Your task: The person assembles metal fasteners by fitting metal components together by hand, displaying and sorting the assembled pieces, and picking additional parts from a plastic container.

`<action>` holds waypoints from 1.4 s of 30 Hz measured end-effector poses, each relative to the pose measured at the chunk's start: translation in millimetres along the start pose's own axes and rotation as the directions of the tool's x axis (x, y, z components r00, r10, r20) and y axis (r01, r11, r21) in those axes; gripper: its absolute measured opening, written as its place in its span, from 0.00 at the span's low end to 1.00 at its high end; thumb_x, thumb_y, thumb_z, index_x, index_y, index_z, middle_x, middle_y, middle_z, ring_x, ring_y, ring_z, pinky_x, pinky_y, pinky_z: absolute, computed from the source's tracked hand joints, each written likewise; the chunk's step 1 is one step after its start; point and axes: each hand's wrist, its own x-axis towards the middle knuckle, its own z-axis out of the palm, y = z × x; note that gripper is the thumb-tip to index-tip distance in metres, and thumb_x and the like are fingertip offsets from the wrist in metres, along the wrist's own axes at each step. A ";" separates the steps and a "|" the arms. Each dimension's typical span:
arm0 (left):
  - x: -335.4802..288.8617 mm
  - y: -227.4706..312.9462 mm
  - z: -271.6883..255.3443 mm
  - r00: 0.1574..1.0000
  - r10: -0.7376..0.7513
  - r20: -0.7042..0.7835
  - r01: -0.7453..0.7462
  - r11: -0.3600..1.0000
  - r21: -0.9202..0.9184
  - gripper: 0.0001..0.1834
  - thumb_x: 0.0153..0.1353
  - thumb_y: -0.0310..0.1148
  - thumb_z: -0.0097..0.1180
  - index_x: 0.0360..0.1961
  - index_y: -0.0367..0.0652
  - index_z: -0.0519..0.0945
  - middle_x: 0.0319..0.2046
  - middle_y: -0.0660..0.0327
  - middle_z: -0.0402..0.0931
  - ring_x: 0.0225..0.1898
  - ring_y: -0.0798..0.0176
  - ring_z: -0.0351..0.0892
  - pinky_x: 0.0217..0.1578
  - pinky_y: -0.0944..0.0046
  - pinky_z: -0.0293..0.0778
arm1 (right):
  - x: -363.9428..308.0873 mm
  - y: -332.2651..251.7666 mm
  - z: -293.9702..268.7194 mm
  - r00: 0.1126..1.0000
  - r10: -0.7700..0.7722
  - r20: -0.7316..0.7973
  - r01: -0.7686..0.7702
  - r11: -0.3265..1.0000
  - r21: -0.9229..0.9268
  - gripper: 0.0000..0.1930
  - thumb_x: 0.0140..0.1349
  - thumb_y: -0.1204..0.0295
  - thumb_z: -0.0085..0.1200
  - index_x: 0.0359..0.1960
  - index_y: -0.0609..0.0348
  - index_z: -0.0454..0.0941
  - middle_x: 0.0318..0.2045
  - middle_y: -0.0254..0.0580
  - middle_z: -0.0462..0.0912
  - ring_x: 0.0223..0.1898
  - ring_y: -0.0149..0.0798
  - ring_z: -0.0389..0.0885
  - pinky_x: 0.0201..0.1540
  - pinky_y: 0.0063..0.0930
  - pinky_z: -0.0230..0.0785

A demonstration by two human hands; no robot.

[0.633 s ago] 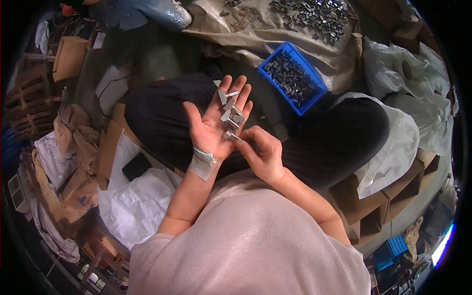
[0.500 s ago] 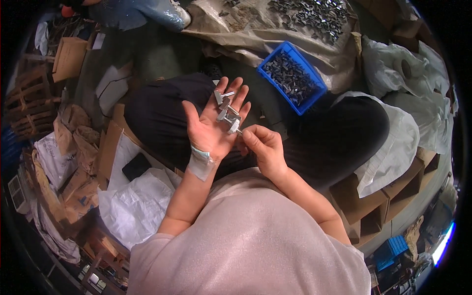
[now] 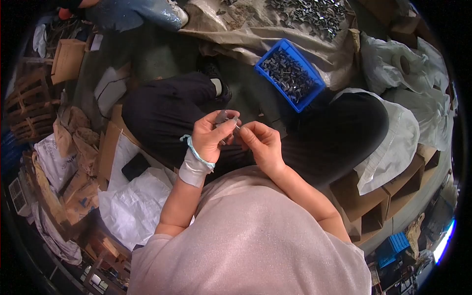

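Over my lap, my left hand [image 3: 208, 139] is curled closed around several small T-shaped metal bolts [image 3: 222, 117]. A grey head sticks up past its fingers, while the rest are mostly hidden in the palm. My right hand [image 3: 265, 147] is right beside it, thumb and forefinger pinching the thin shank of one T-shaped bolt [image 3: 238, 126] whose head sits at the left hand's fingertips. A pale wrap with a light-blue edge [image 3: 192, 167] is around my left wrist.
Beyond my right knee stands a blue bin [image 3: 317, 91] full of small dark metal pieces. More pieces lie heaped on a tan sheet [image 3: 236, 37] farther off. Cardboard boxes [image 3: 364, 199] and white plastic bags [image 3: 132, 211] flank me. Another person's leg [image 3: 147, 14] shows at the far left.
My left hand was flat with several T-shaped bolts lying on its palm; its fingers have now curled over them. The right hand keeps its pinch and has barely moved.
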 end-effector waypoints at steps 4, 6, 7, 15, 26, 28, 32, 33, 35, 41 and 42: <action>2.3 -5.1 -0.1 0.998 0.049 -0.037 -0.049 0.999 0.022 0.06 0.53 0.30 0.56 0.31 0.38 0.76 0.24 0.64 0.73 0.19 0.74 0.69 0.20 0.74 0.65 | -1.6 1.5 -0.9 0.999 -0.037 -0.011 0.034 0.977 -0.210 0.08 0.58 0.72 0.50 0.27 0.66 0.74 0.20 0.32 0.76 0.22 0.21 0.69 0.24 0.16 0.62; 5.1 -9.6 -2.1 0.998 0.046 -0.034 -0.046 0.999 0.006 0.07 0.53 0.32 0.56 0.29 0.39 0.76 0.23 0.65 0.73 0.18 0.74 0.68 0.19 0.74 0.65 | -2.4 3.0 -1.0 0.999 -0.043 -0.012 0.040 0.975 -0.219 0.08 0.58 0.72 0.50 0.27 0.65 0.74 0.20 0.32 0.76 0.21 0.21 0.69 0.23 0.16 0.62; 6.4 -11.5 -2.7 0.999 0.044 -0.032 -0.044 0.999 -0.009 0.08 0.53 0.33 0.57 0.27 0.39 0.76 0.23 0.65 0.72 0.17 0.73 0.68 0.19 0.74 0.65 | -2.7 3.5 -1.0 0.999 -0.048 -0.011 0.045 0.973 -0.226 0.08 0.58 0.72 0.51 0.27 0.65 0.75 0.20 0.33 0.76 0.21 0.22 0.69 0.23 0.16 0.62; 13.3 -20.2 -25.8 0.997 -0.072 0.031 0.078 0.909 -0.410 0.17 0.55 0.46 0.53 0.20 0.44 0.71 0.18 0.65 0.66 0.19 0.72 0.61 0.20 0.72 0.60 | 25.5 10.8 -20.2 0.959 0.112 -0.260 -0.131 0.990 -0.056 0.15 0.60 0.64 0.47 0.24 0.63 0.75 0.17 0.33 0.74 0.17 0.25 0.69 0.20 0.17 0.61; 65.3 -1.3 -18.4 0.974 -0.126 0.190 0.222 0.712 -0.666 0.18 0.59 0.44 0.44 0.30 0.38 0.75 0.28 0.55 0.71 0.23 0.64 0.67 0.21 0.66 0.65 | 149.4 149.6 -141.8 0.821 0.228 -0.524 -0.564 0.179 -0.806 0.11 0.49 0.70 0.50 0.32 0.63 0.77 0.37 0.54 0.77 0.42 0.51 0.75 0.43 0.38 0.69; 76.7 -1.3 -11.0 0.964 -0.205 0.169 0.265 0.730 -0.630 0.18 0.60 0.45 0.43 0.36 0.41 0.74 0.28 0.58 0.69 0.22 0.67 0.64 0.19 0.69 0.63 | 141.7 167.4 -155.1 0.872 0.239 -0.428 -0.450 0.044 -0.892 0.10 0.53 0.72 0.42 0.32 0.59 0.76 0.35 0.54 0.78 0.39 0.52 0.76 0.41 0.40 0.70; 90.9 -16.6 -4.8 0.926 -0.328 0.189 0.377 0.752 -0.541 0.18 0.61 0.47 0.42 0.38 0.44 0.73 0.18 0.66 0.63 0.16 0.72 0.59 0.14 0.71 0.59 | 141.4 195.0 -155.2 0.884 0.275 -0.378 -0.384 -0.035 -0.923 0.08 0.51 0.73 0.43 0.23 0.59 0.77 0.29 0.52 0.79 0.32 0.50 0.79 0.34 0.40 0.72; 94.0 -15.8 -2.2 0.915 -0.348 0.204 0.401 0.742 -0.538 0.18 0.61 0.47 0.41 0.38 0.43 0.73 0.18 0.66 0.62 0.15 0.72 0.59 0.14 0.71 0.59 | 145.9 193.2 -145.4 0.875 0.311 -0.371 -0.376 -0.048 -0.926 0.08 0.50 0.74 0.44 0.23 0.58 0.77 0.28 0.52 0.79 0.31 0.50 0.79 0.32 0.39 0.73; 101.1 -17.4 5.4 0.900 -0.373 0.224 0.431 0.687 -0.585 0.18 0.62 0.45 0.41 0.37 0.39 0.71 0.17 0.66 0.60 0.15 0.72 0.58 0.16 0.71 0.60 | 147.5 202.9 -139.5 0.896 0.322 -0.306 -0.288 -0.103 -0.952 0.08 0.51 0.73 0.45 0.30 0.57 0.76 0.26 0.50 0.79 0.30 0.48 0.80 0.29 0.38 0.73; 111.7 -26.7 13.5 0.883 -0.432 0.186 0.457 0.695 -0.556 0.20 0.61 0.48 0.40 0.33 0.40 0.71 0.15 0.67 0.59 0.17 0.70 0.60 0.19 0.69 0.61 | 141.7 229.7 -153.7 0.945 0.216 -0.247 -0.240 -0.057 -0.969 0.09 0.52 0.71 0.45 0.34 0.58 0.74 0.26 0.49 0.79 0.28 0.46 0.80 0.29 0.37 0.73; 109.9 -25.2 14.5 0.886 -0.439 0.151 0.445 0.711 -0.544 0.20 0.61 0.48 0.40 0.33 0.40 0.71 0.16 0.67 0.59 0.18 0.70 0.60 0.20 0.68 0.61 | 142.1 224.0 -148.8 0.950 0.186 -0.252 -0.252 -0.025 -0.967 0.08 0.51 0.71 0.45 0.31 0.59 0.75 0.26 0.50 0.79 0.29 0.47 0.79 0.30 0.38 0.73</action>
